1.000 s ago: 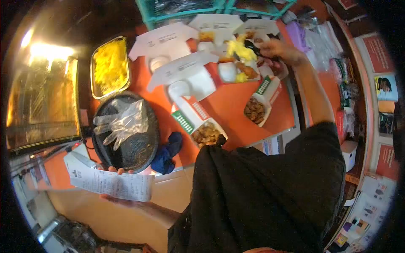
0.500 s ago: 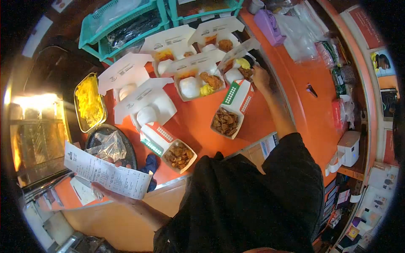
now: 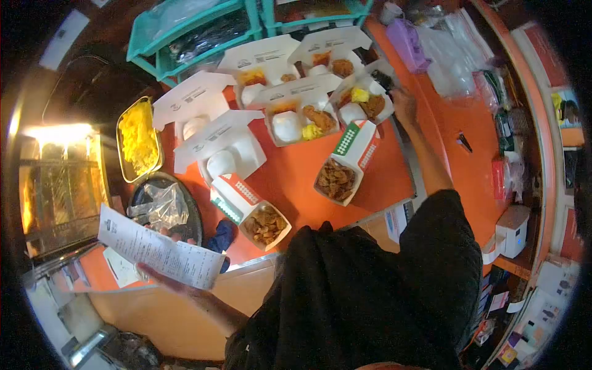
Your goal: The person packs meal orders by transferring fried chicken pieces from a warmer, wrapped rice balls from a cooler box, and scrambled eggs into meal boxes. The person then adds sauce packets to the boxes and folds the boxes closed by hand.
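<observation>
My left hand (image 3: 161, 246) grips a long printed receipt (image 3: 185, 262), its fingers behind the paper. My right hand (image 3: 404, 106) is at the right edge of an open meal box (image 3: 385, 114), its fingers bent around a dark thing (image 3: 382, 78) that I cannot make out. That box holds a white mound, yellow scramble and a brown fried piece. Left of it, another open box (image 3: 272, 137) carries fried chicken (image 3: 318, 116), a white mound and yellow scramble. Two small cartons of chopped brown meat, a right one (image 3: 336, 182) and a left one (image 3: 265, 228), lie nearer me.
Several more open boxes spread across the orange counter (image 3: 296, 206). A metal tray of yellow food (image 3: 139, 139) and a round black tray (image 3: 196, 216) with a plastic bag stand left. Teal baskets (image 3: 203, 37) line the back; a purple container (image 3: 407, 46) stands right.
My right hand has shifted from over the right-hand box's food outward to its right edge, uncovering more of the brown piece. The left hand still holds the receipt. The view has shifted slightly.
</observation>
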The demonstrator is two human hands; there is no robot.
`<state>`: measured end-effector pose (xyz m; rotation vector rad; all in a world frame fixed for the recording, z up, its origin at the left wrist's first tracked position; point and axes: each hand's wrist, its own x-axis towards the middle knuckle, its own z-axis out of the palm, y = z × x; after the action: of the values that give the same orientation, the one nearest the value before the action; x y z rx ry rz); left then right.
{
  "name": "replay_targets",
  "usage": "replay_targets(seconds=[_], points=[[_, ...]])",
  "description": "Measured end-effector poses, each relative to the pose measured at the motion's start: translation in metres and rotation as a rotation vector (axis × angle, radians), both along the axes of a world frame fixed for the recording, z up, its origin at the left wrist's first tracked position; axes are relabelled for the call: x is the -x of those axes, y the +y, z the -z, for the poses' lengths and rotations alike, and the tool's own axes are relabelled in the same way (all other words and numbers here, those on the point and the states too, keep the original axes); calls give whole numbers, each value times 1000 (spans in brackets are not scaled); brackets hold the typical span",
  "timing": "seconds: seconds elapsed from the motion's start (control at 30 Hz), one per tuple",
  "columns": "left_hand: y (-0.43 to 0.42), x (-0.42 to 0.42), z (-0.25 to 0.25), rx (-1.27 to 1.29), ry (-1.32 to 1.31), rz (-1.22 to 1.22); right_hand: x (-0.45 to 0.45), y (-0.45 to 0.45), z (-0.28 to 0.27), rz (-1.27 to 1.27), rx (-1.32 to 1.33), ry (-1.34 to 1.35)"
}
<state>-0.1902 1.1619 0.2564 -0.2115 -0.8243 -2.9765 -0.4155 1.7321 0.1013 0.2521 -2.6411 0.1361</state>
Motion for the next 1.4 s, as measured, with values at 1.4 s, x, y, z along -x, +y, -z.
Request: replay_targets(seconds=[1.4], points=[[-199,-107,94,-189,-266,-686,119,-719,11,-1240,-505,-765]])
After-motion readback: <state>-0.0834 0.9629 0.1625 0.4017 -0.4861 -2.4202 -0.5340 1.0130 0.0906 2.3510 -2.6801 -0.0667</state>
